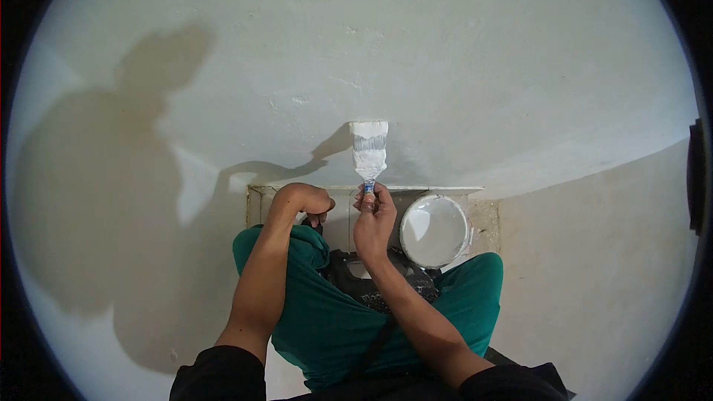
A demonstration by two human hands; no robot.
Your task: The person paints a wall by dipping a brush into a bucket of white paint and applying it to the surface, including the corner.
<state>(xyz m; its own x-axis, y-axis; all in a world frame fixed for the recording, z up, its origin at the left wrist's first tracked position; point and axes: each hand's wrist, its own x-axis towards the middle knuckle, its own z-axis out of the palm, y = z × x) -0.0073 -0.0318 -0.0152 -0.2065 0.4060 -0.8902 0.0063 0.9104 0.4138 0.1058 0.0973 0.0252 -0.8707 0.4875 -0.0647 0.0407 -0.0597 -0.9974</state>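
Observation:
My right hand (pixel 375 219) grips the handle of a paintbrush (pixel 369 152), which points straight up. Thick white paint coats its ferrule and the tips of its bristles, and the tips are at the pale wall (pixel 460 82). Resting by my left knee, my left hand (pixel 307 199) bends down at the wrist with its fingers curled in, and nothing shows in them. Just right of my right hand is a round white bucket (pixel 435 232) with white paint inside and smears on its rim.
A tiled strip of floor (pixel 338 215) lies at the foot of the wall, between my knees. My green trouser legs (pixel 475 289) flank a dark shoe (pixel 371 293). Another wall (pixel 594 252) runs along the right, with a dark object (pixel 696 178) at the far edge. My shadow falls across the left side.

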